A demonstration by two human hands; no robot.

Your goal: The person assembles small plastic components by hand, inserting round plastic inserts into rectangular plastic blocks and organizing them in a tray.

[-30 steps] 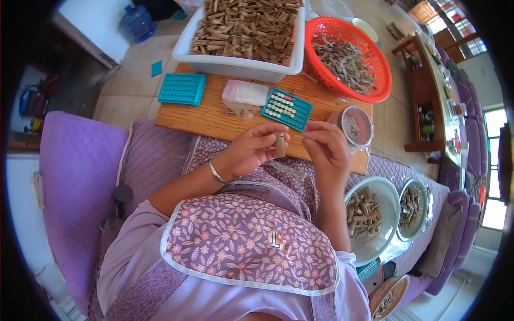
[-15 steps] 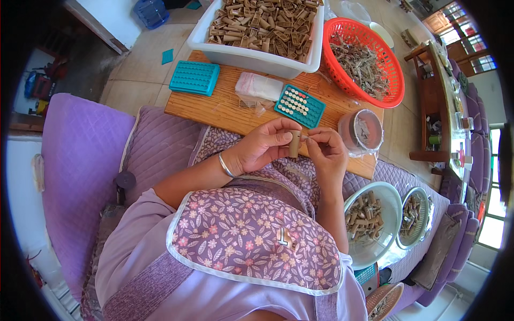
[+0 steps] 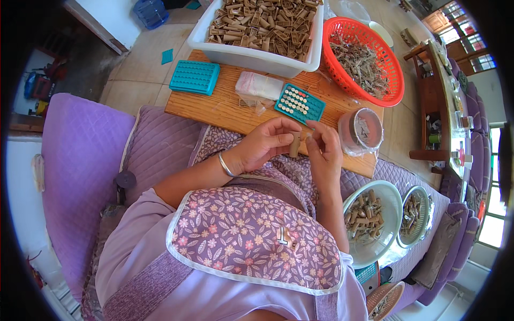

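A short brown tube-like piece (image 3: 294, 145) stands nearly upright in my left hand (image 3: 262, 143), pinched between thumb and fingers just past the near edge of the wooden table. My right hand (image 3: 325, 151) is close beside its right side. The right index finger and thumb are parted, and I make out nothing held between them. Just beyond both hands, a teal tray (image 3: 316, 109) has small round whitish pieces (image 3: 294, 101) set in rows of its hollows, with a reddish one among them.
On the wooden table (image 3: 225, 115) are stacked teal trays (image 3: 195, 76), a white packet (image 3: 258, 85) and a plastic-lined round tub (image 3: 361, 131). Behind stand a white bin (image 3: 257, 58) of brown pieces and a red basket (image 3: 395, 88) of scraps. Bowls, one pale green (image 3: 393, 203), sit at right.
My right index finger has lifted away from the thumb, and the right hand has shifted slightly left. My left hand keeps the brown piece in nearly the same place.
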